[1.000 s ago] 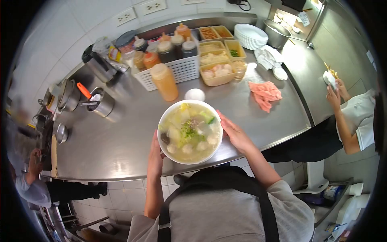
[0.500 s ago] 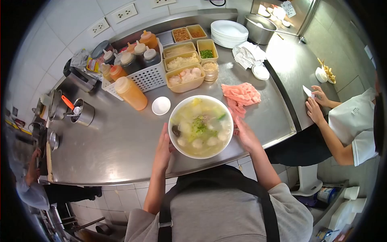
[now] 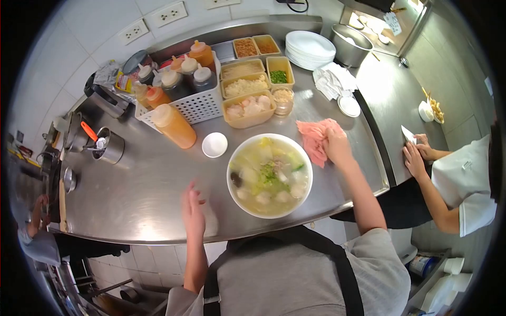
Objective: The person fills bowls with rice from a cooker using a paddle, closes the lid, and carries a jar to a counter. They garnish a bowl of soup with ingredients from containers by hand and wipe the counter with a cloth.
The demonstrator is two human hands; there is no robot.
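A large white bowl (image 3: pixel 269 176) of soup with dumplings, vegetables and chopped greens stands on the steel counter (image 3: pixel 153 195) in front of me. Left of the bowl, my left hand (image 3: pixel 194 210) is raised, slightly blurred, its fingers apart and holding nothing. At the bowl's upper right, my right hand (image 3: pixel 338 147) is closed on a crumpled pink cloth (image 3: pixel 314 138). Neither hand touches the bowl. A small white dish (image 3: pixel 214 145) sits at its upper left.
A white basket (image 3: pixel 203 105) of sauce bottles and tubs of ingredients (image 3: pixel 249 109) stand behind. Plates (image 3: pixel 310 48), white cloths (image 3: pixel 334 80) and a pot (image 3: pixel 352 45) are at back right. A co-worker's hands (image 3: pixel 416 155) hold something white at right; another person is far left.
Both hands have left the bowl's sides. My left hand has moved away to the left and opened; my right hand has moved up and taken hold of the pink cloth.
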